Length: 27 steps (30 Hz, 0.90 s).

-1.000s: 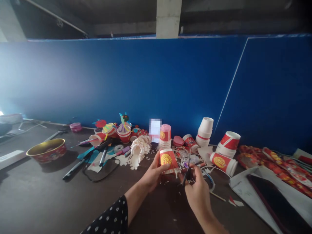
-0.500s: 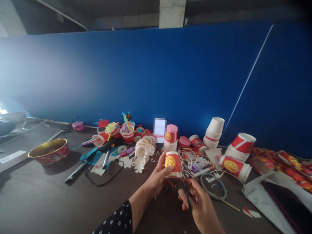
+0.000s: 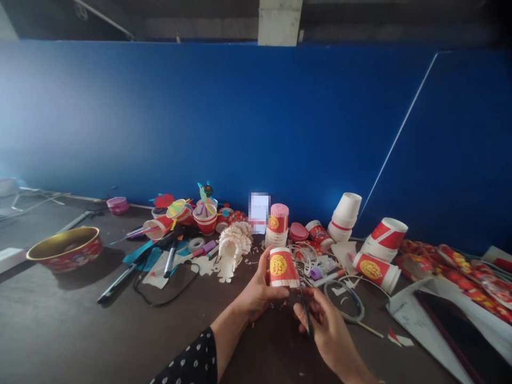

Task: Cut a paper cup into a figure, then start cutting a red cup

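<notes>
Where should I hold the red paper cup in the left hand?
Grip the red paper cup around its narrower top, coming from above. The left hand wraps its side, and the scissors sit by the wider bottom rim, so the top is the free part.

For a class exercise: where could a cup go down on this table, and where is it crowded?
Bare tabletop lies below the gold-lined red bowl, left of the black marker. It is crowded behind the left hand and right hand, among red paper cups and white paper cutouts.
</notes>
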### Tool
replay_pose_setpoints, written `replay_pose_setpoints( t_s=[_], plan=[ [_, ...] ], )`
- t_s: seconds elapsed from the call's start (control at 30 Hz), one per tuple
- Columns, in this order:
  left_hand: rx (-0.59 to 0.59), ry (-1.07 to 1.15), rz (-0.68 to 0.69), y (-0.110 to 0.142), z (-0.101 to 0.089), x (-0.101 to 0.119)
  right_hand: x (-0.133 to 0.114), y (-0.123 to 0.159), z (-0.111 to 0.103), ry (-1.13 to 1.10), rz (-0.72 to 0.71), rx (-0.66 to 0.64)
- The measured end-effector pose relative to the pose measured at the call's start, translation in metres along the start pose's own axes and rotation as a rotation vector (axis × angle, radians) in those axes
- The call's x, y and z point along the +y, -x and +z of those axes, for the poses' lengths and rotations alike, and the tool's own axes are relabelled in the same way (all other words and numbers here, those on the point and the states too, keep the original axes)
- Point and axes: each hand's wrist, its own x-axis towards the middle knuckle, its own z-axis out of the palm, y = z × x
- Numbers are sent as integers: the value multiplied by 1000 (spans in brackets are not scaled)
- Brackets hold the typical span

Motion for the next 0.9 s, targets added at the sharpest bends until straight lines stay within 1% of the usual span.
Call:
replay_pose_setpoints(
  t_s=[0.23,0.33,0.43,0.6,0.73,0.9],
  plan=[
    [24,-16,-8,-2,-2,-3,1,0,0,-4,2,5],
    [33,-11,18,-4,-3,-2,1,0,0,3,11,-3],
    [66,-3,41,-5,-2,-1,0,0,-1,-5,24,-16],
    [113,32,67,-4,0,0,-3,1,-2,2,12,-67],
    [129,34,72,-6,-4,-2,-1,3,-2,-28,8,-152],
    [185,70,79,-9,-7,-2,-1,5,0,19,68,-222]
  ],
)
